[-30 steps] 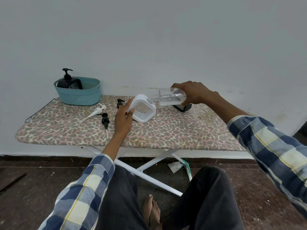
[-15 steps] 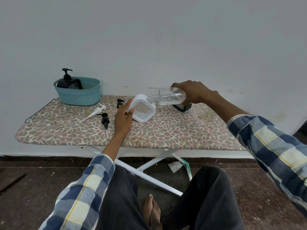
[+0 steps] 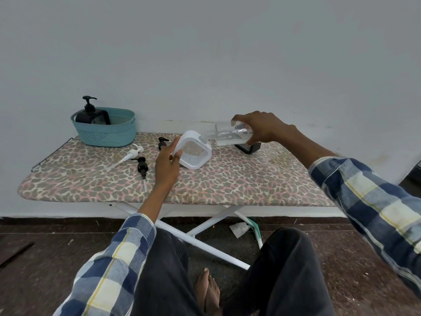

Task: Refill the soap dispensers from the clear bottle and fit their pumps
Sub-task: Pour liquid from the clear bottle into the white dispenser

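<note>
A basket (image 3: 107, 131) sits at the ironing board's (image 3: 227, 179) far left corner with a pump-fitted dispenser (image 3: 92, 115) inside it. Three loose pumps lie between the basket and the board's middle: one pump (image 3: 127, 156) nearest the basket, a second pump (image 3: 142, 167) just right of it toward the near edge, a third pump (image 3: 162, 142) by the far edge. At the middle an open dispenser (image 3: 193, 151) rests tilted on the board, the bottle (image 3: 230, 134) lying sideways above the board with its mouth at the dispenser's opening, and another dispenser (image 3: 248, 148) lies behind, under the bottle.
</note>
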`<state>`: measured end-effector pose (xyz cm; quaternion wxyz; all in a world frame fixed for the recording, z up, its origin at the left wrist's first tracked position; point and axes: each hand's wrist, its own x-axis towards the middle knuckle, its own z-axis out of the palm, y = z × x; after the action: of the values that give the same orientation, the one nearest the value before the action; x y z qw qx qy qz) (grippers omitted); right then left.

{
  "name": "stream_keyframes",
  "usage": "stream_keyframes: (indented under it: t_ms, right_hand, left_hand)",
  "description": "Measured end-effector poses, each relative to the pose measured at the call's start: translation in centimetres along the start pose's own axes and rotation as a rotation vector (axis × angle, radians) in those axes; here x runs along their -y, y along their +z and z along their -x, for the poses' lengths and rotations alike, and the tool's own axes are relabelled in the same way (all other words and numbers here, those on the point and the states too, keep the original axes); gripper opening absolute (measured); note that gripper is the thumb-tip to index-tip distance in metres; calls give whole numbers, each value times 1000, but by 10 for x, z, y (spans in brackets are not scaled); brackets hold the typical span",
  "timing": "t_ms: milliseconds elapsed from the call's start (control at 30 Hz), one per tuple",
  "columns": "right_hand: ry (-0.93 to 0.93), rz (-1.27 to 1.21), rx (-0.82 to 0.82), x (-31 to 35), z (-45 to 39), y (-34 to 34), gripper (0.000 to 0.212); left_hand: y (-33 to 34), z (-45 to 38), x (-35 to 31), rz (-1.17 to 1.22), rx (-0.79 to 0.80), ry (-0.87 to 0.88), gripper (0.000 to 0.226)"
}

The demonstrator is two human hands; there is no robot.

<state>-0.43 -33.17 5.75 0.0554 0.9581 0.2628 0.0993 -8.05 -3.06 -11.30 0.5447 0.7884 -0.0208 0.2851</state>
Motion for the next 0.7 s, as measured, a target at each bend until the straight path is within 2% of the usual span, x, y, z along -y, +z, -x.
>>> stream_keyframes:
  t_ms: [700]
  right_hand:
    - [-17, 15, -13, -1, -3, 3, 86]
  left_hand:
    - [1, -2, 6, 7, -12, 18, 43]
